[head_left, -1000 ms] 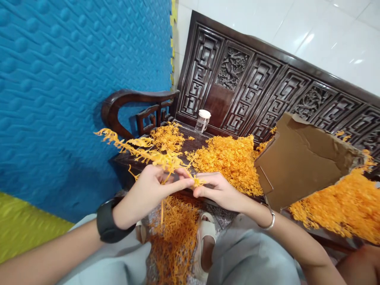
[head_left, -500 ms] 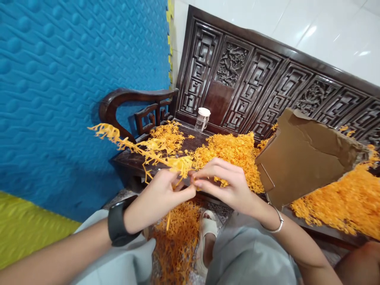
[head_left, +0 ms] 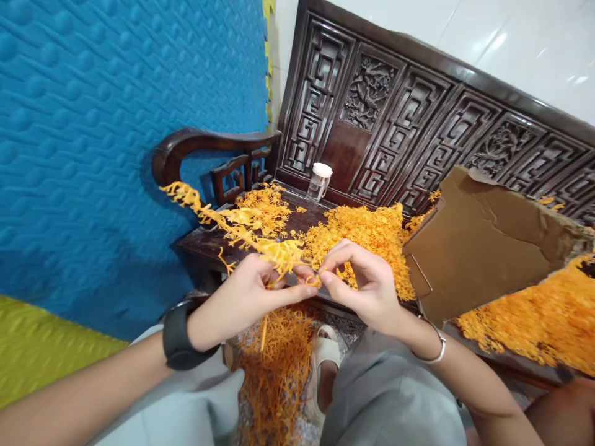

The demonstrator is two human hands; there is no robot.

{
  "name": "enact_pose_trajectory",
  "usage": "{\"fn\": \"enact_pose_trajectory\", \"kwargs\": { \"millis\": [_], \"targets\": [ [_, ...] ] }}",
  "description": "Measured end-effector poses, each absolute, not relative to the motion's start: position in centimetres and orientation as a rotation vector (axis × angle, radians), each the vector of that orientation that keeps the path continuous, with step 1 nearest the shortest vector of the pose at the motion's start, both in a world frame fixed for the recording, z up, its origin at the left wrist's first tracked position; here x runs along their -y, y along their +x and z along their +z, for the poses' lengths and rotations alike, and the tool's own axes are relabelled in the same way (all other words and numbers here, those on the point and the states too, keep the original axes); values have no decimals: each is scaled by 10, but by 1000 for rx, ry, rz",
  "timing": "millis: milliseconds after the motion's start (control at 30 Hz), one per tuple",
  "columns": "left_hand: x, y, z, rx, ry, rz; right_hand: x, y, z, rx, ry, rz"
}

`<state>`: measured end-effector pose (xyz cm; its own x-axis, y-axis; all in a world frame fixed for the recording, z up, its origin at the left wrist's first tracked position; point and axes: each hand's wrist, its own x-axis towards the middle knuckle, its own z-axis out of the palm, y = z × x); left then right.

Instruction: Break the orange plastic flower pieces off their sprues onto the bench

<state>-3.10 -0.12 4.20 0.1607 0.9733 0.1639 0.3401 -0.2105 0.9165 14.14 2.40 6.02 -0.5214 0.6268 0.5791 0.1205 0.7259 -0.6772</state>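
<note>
The left hand (head_left: pixel 248 291) is closed around the near end of a long orange plastic sprig (head_left: pixel 232 226), thumb and fingers gathered on its stem; the sprig runs up and to the left from the hand, over the edge of the dark wooden bench (head_left: pixel 204 244), ending in the air in front of the blue padded wall (head_left: pixel 102 124). The right hand (head_left: pixel 367 288) meets the left at the middle of the view. Its thumb and forefinger are pinched on a small orange piece (head_left: pixel 313 282) at the sprig's near end, the remaining fingers curled loosely and holding nothing that can be made out. The fingertips of the two hands touch or nearly touch; which cannot be told.

A black wristband (head_left: pixel 179 334) sits on the left wrist and a thin metal bangle (head_left: pixel 434 353) on the right.

On the bench seat beyond the hands lies a heap of orange pieces (head_left: pixel 367 232), with a smaller scatter (head_left: pixel 264 204) toward the armrest. A torn cardboard box (head_left: pixel 483 241) leans at the right of the heap, and a further orange mass (head_left: pixel 525 322) lies below it. A clear jar with a white lid (head_left: pixel 319 181) stands upright near the carved backrest. Below the hands, between the person's knees, a pile of orange stalks (head_left: pixel 276 365) lies on the floor, beside a pale sandal (head_left: pixel 325 365).
</note>
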Motion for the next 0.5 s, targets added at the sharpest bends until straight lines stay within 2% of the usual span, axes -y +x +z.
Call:
{"fn": "enact_pose_trajectory", "kwargs": {
  "millis": [233,500],
  "targets": [
    [-3,-35,44,-1223,1712,1117,-32,143,58,2022,-625,785],
    [1,-31,43,-1285,1742,1090,-32,151,67,2283,-634,743]
  ]
}}
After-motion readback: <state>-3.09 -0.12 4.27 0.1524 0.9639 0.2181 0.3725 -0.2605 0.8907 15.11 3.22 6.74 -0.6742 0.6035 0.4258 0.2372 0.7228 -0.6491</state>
